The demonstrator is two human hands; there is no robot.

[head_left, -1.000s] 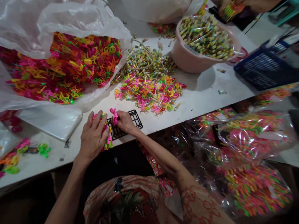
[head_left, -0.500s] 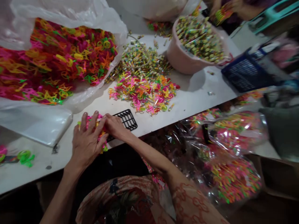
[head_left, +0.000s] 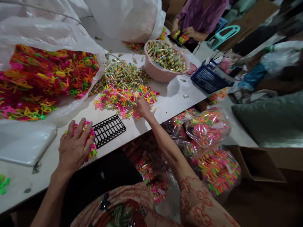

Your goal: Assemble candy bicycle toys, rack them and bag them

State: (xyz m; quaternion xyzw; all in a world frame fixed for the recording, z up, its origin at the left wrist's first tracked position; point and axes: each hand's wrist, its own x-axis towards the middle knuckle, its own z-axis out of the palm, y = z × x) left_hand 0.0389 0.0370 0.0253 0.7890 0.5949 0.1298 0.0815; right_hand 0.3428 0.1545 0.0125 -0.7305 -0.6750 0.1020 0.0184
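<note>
My left hand (head_left: 76,143) lies with fingers spread over small pink, yellow and green plastic pieces (head_left: 92,152) at the left end of a black slotted rack (head_left: 110,130). The rack's uncovered slots show to the right of that hand. My right hand (head_left: 142,106) is at the near right side of a loose pile of bright plastic pieces (head_left: 113,94), its fingers curled together and pointing into the pile. Whatever lies between those fingertips is too small to make out. Behind the pile is a heap of small candy-like tubes with coloured bits (head_left: 120,71).
A pink basin (head_left: 156,71) full of tubes stands behind, near a blue basket (head_left: 205,78). At left are a large plastic bag (head_left: 100,60) of bright pieces and flat clear bags (head_left: 26,142). Filled bags (head_left: 208,126) lie below the table's edge. Another person (head_left: 201,15) works across.
My right hand has left the rack beside my left hand and moved right and away to the loose pile. More of the rack shows. The camera view has shifted.
</note>
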